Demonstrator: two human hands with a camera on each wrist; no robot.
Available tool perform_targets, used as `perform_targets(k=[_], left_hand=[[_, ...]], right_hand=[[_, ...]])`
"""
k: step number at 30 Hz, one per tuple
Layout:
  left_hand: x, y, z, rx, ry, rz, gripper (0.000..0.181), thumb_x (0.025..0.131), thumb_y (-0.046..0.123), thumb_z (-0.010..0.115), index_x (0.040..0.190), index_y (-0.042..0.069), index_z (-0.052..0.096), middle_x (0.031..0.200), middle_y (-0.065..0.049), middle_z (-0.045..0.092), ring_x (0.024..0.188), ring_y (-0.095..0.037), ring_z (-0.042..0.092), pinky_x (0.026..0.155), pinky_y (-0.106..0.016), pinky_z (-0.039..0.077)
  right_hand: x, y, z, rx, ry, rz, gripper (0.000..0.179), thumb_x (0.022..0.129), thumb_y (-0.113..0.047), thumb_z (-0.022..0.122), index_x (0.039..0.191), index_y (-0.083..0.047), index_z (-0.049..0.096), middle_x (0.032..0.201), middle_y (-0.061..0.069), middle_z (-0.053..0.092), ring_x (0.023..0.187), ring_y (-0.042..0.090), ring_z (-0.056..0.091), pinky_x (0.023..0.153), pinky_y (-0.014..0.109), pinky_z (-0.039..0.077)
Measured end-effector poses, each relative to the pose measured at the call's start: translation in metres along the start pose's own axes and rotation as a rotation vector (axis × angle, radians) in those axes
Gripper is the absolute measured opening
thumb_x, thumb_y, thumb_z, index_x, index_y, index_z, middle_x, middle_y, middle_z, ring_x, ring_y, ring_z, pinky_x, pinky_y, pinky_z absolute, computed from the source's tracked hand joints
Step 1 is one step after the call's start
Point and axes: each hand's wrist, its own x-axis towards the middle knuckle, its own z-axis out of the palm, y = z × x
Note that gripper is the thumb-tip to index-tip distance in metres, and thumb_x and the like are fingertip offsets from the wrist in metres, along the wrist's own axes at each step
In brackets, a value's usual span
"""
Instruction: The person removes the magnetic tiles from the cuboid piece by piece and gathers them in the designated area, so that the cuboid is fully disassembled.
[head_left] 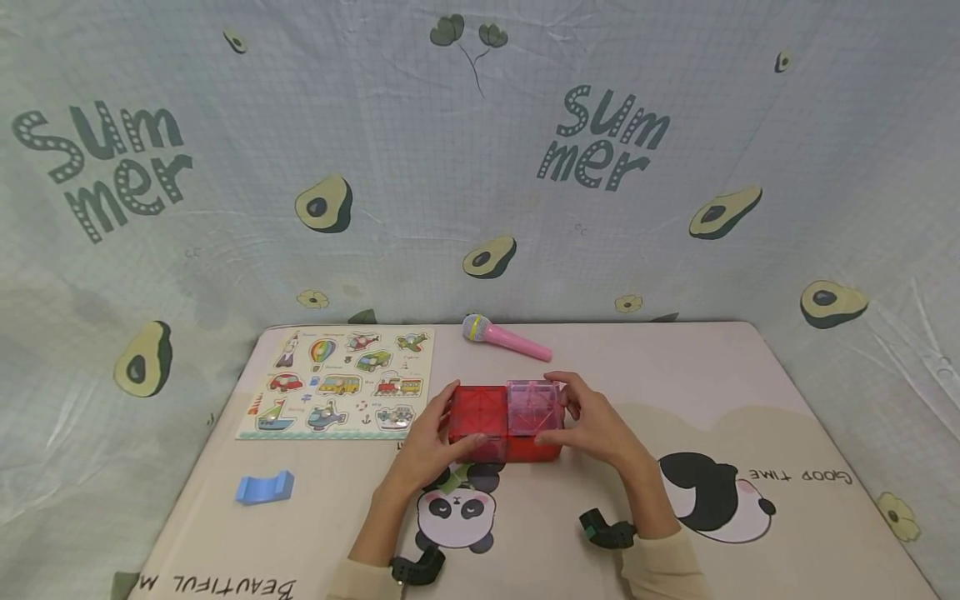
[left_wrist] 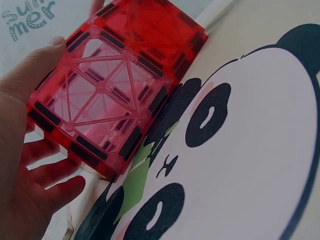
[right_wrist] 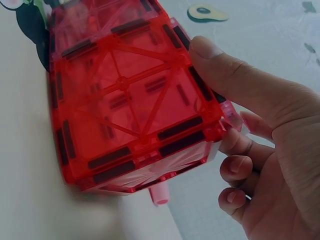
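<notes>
Two joined boxes of see-through magnetic tiles stand side by side on the table, mid-front in the head view. The left box has a red top tile point(head_left: 480, 410) and a pink front tile point(left_wrist: 102, 87). On the right box, a red front tile point(right_wrist: 122, 95) faces me, with a light pink tile point(head_left: 534, 407) at its top. My left hand point(head_left: 426, 442) holds the left box, thumb at its upper front edge and fingers along its left side. My right hand point(head_left: 597, 423) pinches the light pink tile at its right side; some fingertips are hidden behind it.
Behind the boxes lies a pink toy microphone point(head_left: 517, 340). A vehicle picture puzzle board point(head_left: 442, 333) is at the back left, with a blue curved block point(head_left: 265, 488) in front of it. A printed curtain point(head_left: 420, 183) hangs behind the table point(head_left: 585, 350).
</notes>
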Motion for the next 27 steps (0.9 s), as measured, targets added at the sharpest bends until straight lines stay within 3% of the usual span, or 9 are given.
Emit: perform_targets(k=[11, 19, 27], left_hand=[[-0.0007, 0.0018, -0.0002, 0.001, 0.003, 0.001, 0.091, 0.083, 0.040, 0.080, 0.157, 0.023, 0.030, 0.155, -0.007, 0.046, 0.143, -0.030, 0.045, 0.112, -0.048, 0.045], [-0.0004, 0.0015, -0.0003, 0.012, 0.005, 0.009, 0.091, 0.083, 0.040, 0.079, 0.157, 0.022, 0.031, 0.155, -0.007, 0.046, 0.143, -0.030, 0.045, 0.112, -0.048, 0.045], [0.0004, 0.0004, -0.0001, 0.022, 0.004, 0.012, 0.090, 0.084, 0.041, 0.079, 0.157, 0.021, 0.031, 0.154, -0.008, 0.046, 0.141, -0.031, 0.047, 0.111, -0.048, 0.047]], right_hand=[[-0.0003, 0.0012, -0.0029, 0.066, -0.031, -0.021, 0.089, 0.073, -0.031, 0.090, 0.145, -0.020, 0.040, 0.079, 0.009, 0.053, 0.071, 0.014, 0.045, 0.055, 0.024, 0.038], [0.0000, 0.0025, -0.0038, 0.114, -0.054, -0.005, 0.089, 0.074, -0.030, 0.090, 0.146, -0.022, 0.039, 0.073, -0.002, 0.053, 0.067, 0.011, 0.046, 0.054, 0.022, 0.039], [-0.0012, 0.0016, -0.0051, 0.142, -0.048, -0.052, 0.086, 0.076, -0.029, 0.088, 0.146, -0.019, 0.039, 0.072, -0.001, 0.052, 0.066, 0.010, 0.044, 0.054, 0.022, 0.039]])
